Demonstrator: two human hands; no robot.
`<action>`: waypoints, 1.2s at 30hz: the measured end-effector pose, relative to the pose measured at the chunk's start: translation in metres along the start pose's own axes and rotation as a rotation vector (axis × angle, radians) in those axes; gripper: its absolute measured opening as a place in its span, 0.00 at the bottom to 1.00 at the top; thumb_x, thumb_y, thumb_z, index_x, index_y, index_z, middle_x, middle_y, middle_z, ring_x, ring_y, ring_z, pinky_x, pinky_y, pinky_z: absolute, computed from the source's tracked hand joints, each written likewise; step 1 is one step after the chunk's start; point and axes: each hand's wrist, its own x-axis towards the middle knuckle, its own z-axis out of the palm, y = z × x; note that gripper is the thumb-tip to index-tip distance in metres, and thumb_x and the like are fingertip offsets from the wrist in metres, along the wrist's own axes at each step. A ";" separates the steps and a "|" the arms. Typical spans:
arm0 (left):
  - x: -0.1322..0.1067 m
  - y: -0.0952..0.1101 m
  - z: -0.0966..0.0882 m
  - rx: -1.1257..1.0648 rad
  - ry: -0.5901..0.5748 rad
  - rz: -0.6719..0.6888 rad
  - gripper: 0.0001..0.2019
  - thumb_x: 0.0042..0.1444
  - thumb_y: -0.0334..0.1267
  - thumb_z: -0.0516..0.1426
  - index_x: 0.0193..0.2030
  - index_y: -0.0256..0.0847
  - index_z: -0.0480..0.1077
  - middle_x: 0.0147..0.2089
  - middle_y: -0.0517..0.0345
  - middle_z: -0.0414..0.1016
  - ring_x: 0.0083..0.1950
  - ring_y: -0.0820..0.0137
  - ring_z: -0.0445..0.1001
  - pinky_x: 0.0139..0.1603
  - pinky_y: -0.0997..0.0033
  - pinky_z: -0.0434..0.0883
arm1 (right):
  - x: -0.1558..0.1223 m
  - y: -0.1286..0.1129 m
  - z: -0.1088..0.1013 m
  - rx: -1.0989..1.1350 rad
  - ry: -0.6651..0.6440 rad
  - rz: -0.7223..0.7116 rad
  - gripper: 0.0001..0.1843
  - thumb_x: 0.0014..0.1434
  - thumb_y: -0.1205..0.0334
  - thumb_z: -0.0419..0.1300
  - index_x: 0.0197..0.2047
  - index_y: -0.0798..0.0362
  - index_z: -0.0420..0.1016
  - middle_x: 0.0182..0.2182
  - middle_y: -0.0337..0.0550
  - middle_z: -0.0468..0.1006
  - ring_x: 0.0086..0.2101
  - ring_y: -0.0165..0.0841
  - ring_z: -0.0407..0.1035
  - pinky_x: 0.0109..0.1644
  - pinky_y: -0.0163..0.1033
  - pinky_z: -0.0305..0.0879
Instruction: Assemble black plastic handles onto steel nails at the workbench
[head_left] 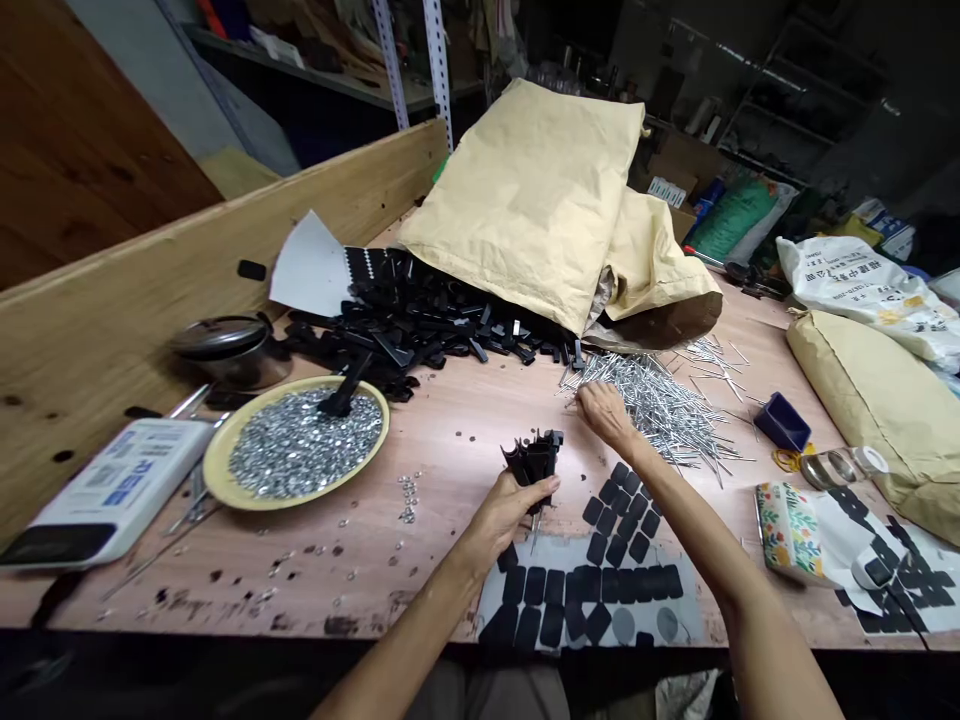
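My left hand (508,508) is closed round a bundle of black plastic pieces (534,457), held upright above the table's middle, with a thin metal pin hanging below it. Farther back, my right hand (604,412) reaches to the near edge of a heap of silver pins (660,400), its fingers curled down onto them; what they pinch is hidden. A grey sheet with rows of black pads (592,590) lies under both forearms at the front edge.
A yellow plate of small silver nuts (296,445) sits at left, with a metal pot (225,345) behind it. A pile of black parts (420,320) spills from a tan paper sack (532,190). A blue tray (780,420), tape roll and another sack lie at right.
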 end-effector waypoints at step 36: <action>-0.003 0.001 0.017 0.478 0.022 0.812 0.05 0.46 0.30 0.55 0.32 0.42 0.68 0.32 0.58 0.73 0.37 0.66 0.72 0.37 0.66 0.70 | -0.058 -0.058 -0.153 0.478 -0.027 -0.404 0.16 0.60 0.65 0.56 0.52 0.55 0.64 0.44 0.48 0.74 0.42 0.33 0.68 0.44 0.39 0.65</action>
